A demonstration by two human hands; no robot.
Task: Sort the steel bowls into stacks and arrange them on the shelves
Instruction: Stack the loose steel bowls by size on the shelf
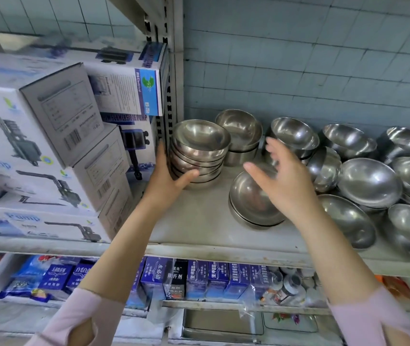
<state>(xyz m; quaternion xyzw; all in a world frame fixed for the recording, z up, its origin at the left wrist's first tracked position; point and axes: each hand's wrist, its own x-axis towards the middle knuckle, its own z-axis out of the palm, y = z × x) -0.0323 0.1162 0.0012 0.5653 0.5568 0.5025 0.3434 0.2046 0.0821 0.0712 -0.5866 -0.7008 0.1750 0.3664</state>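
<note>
Steel bowls (368, 181) cover the right half of a pale metal shelf (199, 221). Some are nested in stacks, and many lie loose and tilted against one another toward the right edge. Behind them is a wall of pale blue tiles (299, 58). Left of the slotted upright post (172, 71), white pump boxes (36, 136) are piled on the same level and fill that bay.

Just beside the post is the tall stack (199, 148), upright and open side up (five or six bowls; the rims run together). Behind it to the right sits a shorter stack (241, 133), and further right a third stack (295, 136) stands near the wall. Toward the front edge a low stack (254, 203) of wide bowls tilts toward the camera.

The left hand (169, 176) grips the tall stack, thumb curled across its front and fingers round its left side by the post. The right hand (284, 176) is spread wide and holds nothing. It hovers above the low stack, its fingertips blurred. Both forearms come out of pink sleeves (81, 318). On the level below, small blue cartons (199, 278) stand in a row.
</note>
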